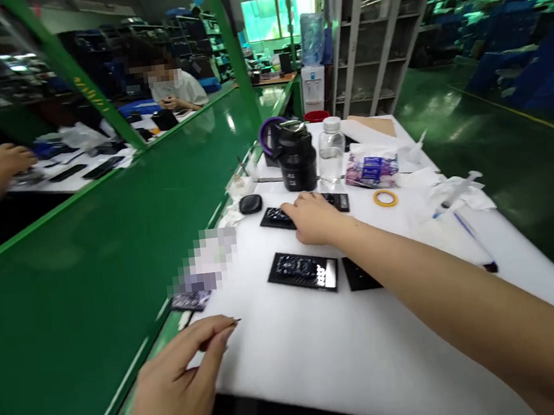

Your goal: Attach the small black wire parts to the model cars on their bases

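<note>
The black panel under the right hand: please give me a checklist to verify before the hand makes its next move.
1. Right hand rests on the far black panel: ok, the palm covers its right part.
2. Grip on that panel: cannot tell, the fingers are hidden below the hand.
3. Left hand holds a thin dark tool between its fingers: ok.
4. Near black panel lies flat and free on the white mat: ok.
5. Black jar and clear bottle stand upright just behind the hand: not ok, they seem close enough to be bumped.
6. Yellow tape ring lies apart from the panels: ok.
</note>
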`<state>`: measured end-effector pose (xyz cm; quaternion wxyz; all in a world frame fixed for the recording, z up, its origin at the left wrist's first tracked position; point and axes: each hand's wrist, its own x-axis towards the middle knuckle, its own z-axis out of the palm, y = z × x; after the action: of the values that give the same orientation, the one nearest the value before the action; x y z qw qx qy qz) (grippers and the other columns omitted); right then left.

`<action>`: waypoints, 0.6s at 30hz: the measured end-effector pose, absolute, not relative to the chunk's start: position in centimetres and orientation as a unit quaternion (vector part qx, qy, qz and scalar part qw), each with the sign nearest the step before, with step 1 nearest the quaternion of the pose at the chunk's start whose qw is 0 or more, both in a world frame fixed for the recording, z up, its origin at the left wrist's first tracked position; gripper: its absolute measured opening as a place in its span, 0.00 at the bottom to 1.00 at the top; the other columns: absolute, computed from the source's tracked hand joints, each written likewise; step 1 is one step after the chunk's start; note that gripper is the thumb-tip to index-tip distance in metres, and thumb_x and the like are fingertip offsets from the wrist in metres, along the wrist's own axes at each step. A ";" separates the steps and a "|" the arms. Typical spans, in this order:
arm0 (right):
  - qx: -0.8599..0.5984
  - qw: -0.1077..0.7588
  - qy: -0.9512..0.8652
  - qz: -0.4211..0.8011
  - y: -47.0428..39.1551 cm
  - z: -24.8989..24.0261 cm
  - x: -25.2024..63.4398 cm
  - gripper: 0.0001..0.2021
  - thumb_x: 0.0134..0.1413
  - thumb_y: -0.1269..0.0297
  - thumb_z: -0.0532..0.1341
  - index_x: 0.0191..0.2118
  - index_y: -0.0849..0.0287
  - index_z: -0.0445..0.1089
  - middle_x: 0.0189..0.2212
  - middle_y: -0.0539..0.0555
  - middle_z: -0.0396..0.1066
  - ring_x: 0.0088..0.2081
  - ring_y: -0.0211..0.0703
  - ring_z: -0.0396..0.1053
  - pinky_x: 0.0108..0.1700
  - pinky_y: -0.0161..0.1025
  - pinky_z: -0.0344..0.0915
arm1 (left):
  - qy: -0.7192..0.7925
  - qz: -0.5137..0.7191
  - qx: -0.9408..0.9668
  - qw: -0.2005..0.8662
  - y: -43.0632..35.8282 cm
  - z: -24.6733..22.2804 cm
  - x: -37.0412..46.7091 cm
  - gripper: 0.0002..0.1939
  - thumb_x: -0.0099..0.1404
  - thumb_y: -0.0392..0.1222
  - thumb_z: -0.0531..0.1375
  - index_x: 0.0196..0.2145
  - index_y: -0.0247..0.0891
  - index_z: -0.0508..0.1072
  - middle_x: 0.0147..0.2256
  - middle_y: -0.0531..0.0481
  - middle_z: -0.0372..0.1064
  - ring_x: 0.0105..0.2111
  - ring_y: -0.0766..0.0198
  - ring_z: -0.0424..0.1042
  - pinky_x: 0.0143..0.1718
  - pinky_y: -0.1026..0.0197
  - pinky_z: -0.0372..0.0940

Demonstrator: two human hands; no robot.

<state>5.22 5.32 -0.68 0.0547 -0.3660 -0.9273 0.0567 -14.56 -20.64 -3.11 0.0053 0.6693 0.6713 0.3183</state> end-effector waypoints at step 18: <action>-0.429 0.138 -0.888 0.092 -4.5 2.4 5.8 0.33 0.47 0.69 0.67 0.59 0.65 0.56 0.50 0.63 0.68 0.49 0.56 0.69 0.48 0.47 0.69 | 0.700 0.447 0.556 0.012 -24.9 -5.0 -15.4 0.06 0.68 0.43 0.62 0.36 0.44 0.80 0.35 0.53 0.79 0.34 0.61 0.78 0.36 0.61 0.72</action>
<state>5.82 -4.46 2.38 0.1384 -0.4286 -0.8881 0.0920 -15.39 -24.94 -5.00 0.0116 0.5560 0.7004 0.4473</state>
